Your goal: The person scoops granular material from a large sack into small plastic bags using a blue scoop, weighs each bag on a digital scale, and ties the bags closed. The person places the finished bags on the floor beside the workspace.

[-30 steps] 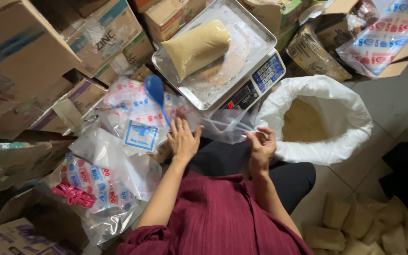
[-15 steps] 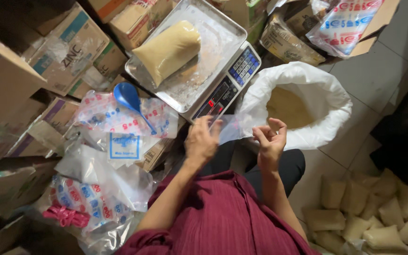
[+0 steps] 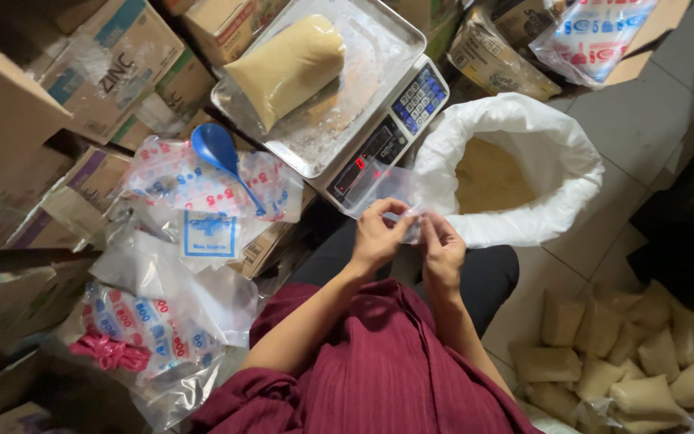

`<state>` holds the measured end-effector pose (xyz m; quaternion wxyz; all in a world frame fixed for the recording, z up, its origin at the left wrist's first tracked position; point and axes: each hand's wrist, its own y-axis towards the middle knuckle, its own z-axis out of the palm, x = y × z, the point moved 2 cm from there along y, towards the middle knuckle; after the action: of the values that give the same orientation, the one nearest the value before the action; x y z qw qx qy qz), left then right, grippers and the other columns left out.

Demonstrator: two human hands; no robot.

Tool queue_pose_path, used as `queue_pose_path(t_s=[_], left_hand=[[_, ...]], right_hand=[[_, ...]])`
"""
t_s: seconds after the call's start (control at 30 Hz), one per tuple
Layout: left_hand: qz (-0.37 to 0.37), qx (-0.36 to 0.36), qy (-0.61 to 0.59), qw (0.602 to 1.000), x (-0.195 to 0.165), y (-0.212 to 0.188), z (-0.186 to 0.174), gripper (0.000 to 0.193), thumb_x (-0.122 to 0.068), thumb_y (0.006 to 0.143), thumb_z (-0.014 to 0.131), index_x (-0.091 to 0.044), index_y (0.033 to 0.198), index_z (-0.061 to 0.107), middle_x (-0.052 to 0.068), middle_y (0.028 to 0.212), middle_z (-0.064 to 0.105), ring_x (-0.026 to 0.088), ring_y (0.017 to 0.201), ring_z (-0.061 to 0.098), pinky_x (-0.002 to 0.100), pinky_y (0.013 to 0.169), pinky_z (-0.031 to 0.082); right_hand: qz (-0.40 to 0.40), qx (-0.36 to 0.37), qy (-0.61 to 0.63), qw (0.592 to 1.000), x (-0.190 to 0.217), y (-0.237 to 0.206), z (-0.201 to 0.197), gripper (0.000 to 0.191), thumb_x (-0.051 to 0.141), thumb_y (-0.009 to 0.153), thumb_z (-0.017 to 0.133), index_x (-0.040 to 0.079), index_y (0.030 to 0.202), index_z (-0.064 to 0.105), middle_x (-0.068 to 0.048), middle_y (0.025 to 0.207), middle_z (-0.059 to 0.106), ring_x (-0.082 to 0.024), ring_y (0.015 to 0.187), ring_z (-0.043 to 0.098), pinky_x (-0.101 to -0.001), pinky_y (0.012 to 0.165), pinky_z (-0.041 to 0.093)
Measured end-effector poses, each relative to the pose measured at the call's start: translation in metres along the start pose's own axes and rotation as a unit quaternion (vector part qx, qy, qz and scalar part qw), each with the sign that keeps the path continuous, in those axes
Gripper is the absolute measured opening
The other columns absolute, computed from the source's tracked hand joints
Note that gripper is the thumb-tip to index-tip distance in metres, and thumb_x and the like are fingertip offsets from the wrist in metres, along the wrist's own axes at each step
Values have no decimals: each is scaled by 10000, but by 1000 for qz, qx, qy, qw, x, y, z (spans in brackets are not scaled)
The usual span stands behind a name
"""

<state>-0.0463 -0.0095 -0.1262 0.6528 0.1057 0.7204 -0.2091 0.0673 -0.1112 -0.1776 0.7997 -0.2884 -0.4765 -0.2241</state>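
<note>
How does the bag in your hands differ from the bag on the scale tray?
The clear bag, pinched by the left hand and right hand, is empty, flat and see-through. The filled bag bulges with tan grain and lies untouched on the scale tray. Both look like thin clear plastic.

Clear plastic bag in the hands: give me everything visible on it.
The small clear plastic bag is thin, see-through film, flat and empty as far as can be seen, with the grey digital scale showing through it. Both hands hold it at its near edge: the left hand and the right hand pinch the film between fingertips, close together. The rest of the bag extends away from the person, over the scale's front panel and beside the large white sack of tan grain. Whether its mouth is open cannot be told.
</note>
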Motion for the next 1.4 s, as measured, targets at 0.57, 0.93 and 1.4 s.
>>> queue_pose_path(t_s=[0.57, 0.93, 1.4], left_hand=[[-256, 130, -509, 812, 58, 24, -3, 340, -380, 1002, 550, -126, 778, 578, 49, 735, 658, 227, 717, 669, 428, 694, 570], [19, 157, 36, 987, -17, 13, -4, 477, -123, 752, 902, -67, 977, 485, 46, 799, 568, 149, 703, 573, 278, 620, 480], [270, 130, 327, 896, -13, 22, 42, 337, -41, 773, 664, -88, 1103, 711, 73, 1394, 625, 324, 888, 737, 431, 686, 585]], right_hand=[[201, 18, 291, 935, 22, 4, -16, 253, 262, 1072, 472, 71, 1048, 637, -94, 1034, 717, -264, 969, 681, -445, 905, 527], [62, 84, 186, 977, 45, 10, -46, 230, -9, 976, 574, 89, 1183, 580, -36, 840, 551, -156, 799, 574, -302, 773, 505], [-237, 50, -515, 822, 59, 22, -21, 489, 71, 721, 812, 54, 1199, 707, -224, 1337, 429, -282, 946, 628, -348, 824, 533]])
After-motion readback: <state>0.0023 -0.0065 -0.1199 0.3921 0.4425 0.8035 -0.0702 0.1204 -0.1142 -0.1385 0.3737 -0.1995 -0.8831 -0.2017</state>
